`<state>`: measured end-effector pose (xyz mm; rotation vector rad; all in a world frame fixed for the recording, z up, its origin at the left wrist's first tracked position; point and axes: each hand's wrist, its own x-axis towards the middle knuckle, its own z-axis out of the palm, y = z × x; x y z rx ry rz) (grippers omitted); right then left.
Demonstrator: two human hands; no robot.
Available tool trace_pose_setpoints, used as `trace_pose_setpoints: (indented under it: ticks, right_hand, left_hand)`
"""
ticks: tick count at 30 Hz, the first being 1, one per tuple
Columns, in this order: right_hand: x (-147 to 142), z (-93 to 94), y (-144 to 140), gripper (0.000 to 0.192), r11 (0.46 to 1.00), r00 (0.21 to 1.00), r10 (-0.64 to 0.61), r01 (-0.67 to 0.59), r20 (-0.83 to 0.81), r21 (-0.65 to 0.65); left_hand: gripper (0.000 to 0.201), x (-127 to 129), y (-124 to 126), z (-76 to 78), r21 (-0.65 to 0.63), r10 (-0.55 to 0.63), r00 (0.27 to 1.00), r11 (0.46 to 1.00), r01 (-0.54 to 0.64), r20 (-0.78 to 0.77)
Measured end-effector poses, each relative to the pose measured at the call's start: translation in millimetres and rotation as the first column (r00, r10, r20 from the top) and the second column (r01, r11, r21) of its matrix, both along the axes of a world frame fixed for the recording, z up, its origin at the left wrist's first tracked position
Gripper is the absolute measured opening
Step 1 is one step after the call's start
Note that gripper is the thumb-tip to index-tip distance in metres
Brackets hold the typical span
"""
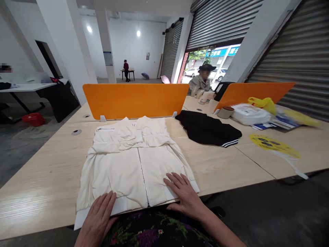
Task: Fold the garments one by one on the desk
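Observation:
A cream zip-up jacket (pixel 120 171) lies spread on the light wood table, its hem at the front edge and its upper part folded over. A metal zipper (pixel 143 171) runs down its middle. White strips show along the hem. My left hand (pixel 99 214) rests on the left part of the hem, fingers laid flat and the thumb below the edge. Flat on the right part of the hem is my right hand (pixel 183 195), its fingers slightly spread. Neither hand grips the cloth in a visible way.
An orange divider (pixel 136 101) stands behind the jacket. To the right lie a black garment (pixel 208 128), a yellow fan (pixel 275 145), a white plastic package (pixel 249 114) and a brown roll (pixel 225 112). A person in a hat (pixel 202 80) sits across, near stacked cups (pixel 206 97).

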<state>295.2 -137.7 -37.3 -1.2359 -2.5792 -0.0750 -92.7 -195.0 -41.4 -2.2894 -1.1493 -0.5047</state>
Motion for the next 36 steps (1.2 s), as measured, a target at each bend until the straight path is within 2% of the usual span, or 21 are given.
trace_pose_setpoints:
  ticks: [5,7,10,12,15,18,21,22,24,25,27,29,30,33,35,36]
  right_hand:
    - [-9,-1.9,-7,0.061,0.999,1.0,-0.014,0.016,-0.026,0.052]
    - [-10,-1.8,-11,0.059,0.994,0.999,0.015,-0.011,-0.044,0.108]
    - [-7,4.1,-15,0.066,0.983,0.994,0.092,-0.082,-0.057,0.164]
    - [-2,12.9,-15,0.068,0.98,0.985,0.161,-0.152,-0.066,0.128]
    - [3,28.5,-11,0.064,0.972,0.973,0.216,-0.207,-0.081,0.111]
    - [7,41.9,-6,0.055,0.953,0.984,0.163,-0.137,-0.077,0.271]
    - [13,54.1,-5,0.05,0.932,0.996,0.049,-0.016,-0.081,0.361]
    - [16,58.2,-6,0.05,0.943,0.996,0.024,0.004,-0.081,0.333]
    - [26,66.2,-12,0.052,0.985,0.997,0.036,-0.023,-0.068,0.173]
    - [32,70.0,-15,0.054,0.996,0.995,0.073,-0.069,-0.063,0.061]
    - [45,77.6,-20,0.057,0.976,0.984,0.161,-0.17,-0.077,-0.133]
    - [55,86.5,-20,0.053,0.958,0.977,0.182,-0.202,-0.112,-0.205]
    - [58,92.2,-17,0.049,0.963,0.979,0.162,-0.184,-0.119,-0.199]
    - [51,115.9,6,0.038,0.996,0.997,0.025,-0.031,-0.073,-0.08]
    - [36,136.7,33,0.039,0.996,0.996,-0.081,0.082,-0.02,0.039]
    - [26,147.6,50,0.039,0.986,0.991,-0.136,0.135,0.0,0.099]
  left_hand:
    - [0.074,-9,-11,-4.1,-0.138,0.104,0.995,0.985,-0.103,-0.001]
    - [0.075,-12,-15,-1.1,-0.151,0.075,0.997,0.986,-0.073,0.006]
    - [0.064,-18,-19,10.9,-0.148,0.001,1.0,0.989,0.0,0.012]
    - [0.051,-21,-20,25.3,-0.123,-0.028,1.0,0.992,0.029,0.009]
    - [0.036,-23,-20,52.5,-0.069,0.005,0.999,0.998,-0.008,-0.05]
    - [0.034,-21,-18,75.3,-0.02,0.069,0.994,0.997,-0.071,-0.081]
    - [0.033,-22,-21,88.8,-0.029,0.069,0.998,0.997,-0.069,0.001]
    - [0.033,-23,-24,92.4,-0.079,0.048,0.998,0.996,-0.045,0.029]
    - [0.035,-28,-34,100.5,-0.244,0.014,0.998,0.97,0.002,0.065]
    - [0.036,-32,-41,105.4,-0.344,0.015,0.997,0.939,0.01,0.07]
    - [0.035,-39,-55,117.0,-0.516,0.035,0.998,0.857,0.0,0.058]
    - [0.034,-44,-64,130.9,-0.606,0.057,0.997,0.795,-0.014,0.051]
    - [0.034,-46,-65,138.6,-0.617,0.057,0.997,0.787,-0.01,0.057]
    - [0.034,-49,-47,165.7,-0.568,0.038,0.997,0.823,0.005,0.064]
    - [0.03,-49,-16,187.2,-0.512,0.059,0.998,0.858,-0.039,0.023]
    - [0.028,-49,4,198.5,-0.49,0.113,0.993,0.865,-0.106,-0.015]
